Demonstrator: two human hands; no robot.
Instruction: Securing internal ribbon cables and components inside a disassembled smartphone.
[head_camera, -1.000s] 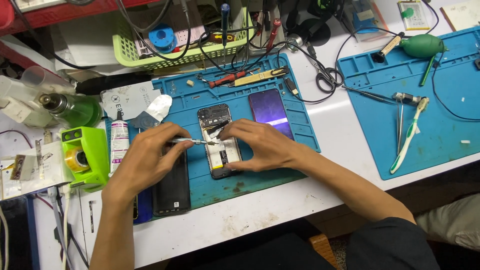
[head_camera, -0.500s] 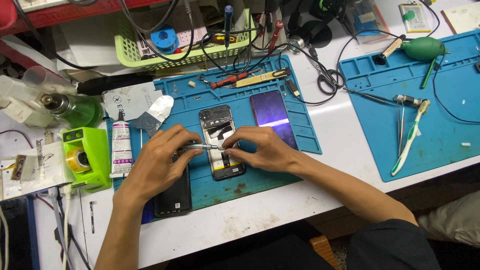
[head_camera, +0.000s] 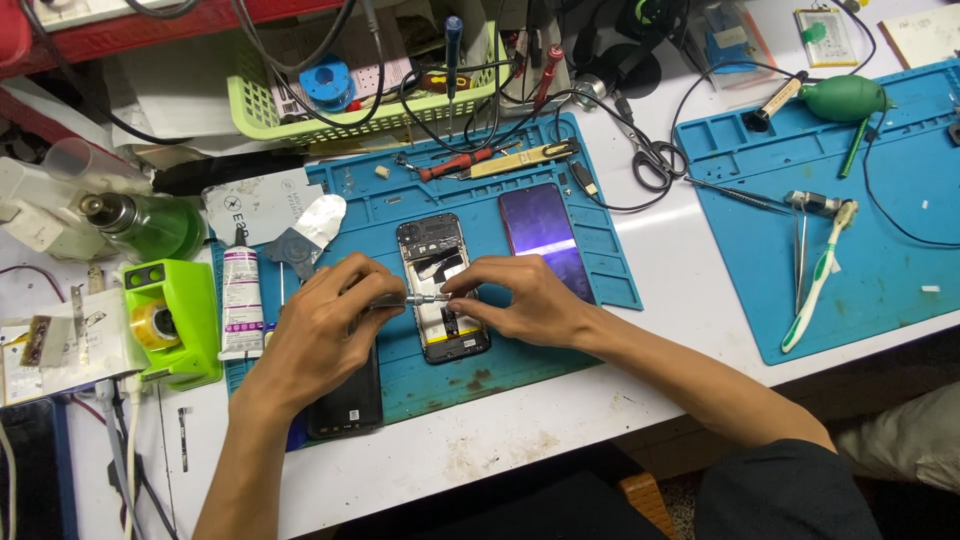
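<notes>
Blue mat on the surface carries the opened phone; left hand pinches a slim screwdriver, right hand pinches its tip: hold it level, press lightly

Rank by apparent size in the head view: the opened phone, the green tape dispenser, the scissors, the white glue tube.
1. Green tape dispenser
2. Opened phone, partly under both hands
3. White glue tube and scissors: look alike, so not ranked.
</notes>
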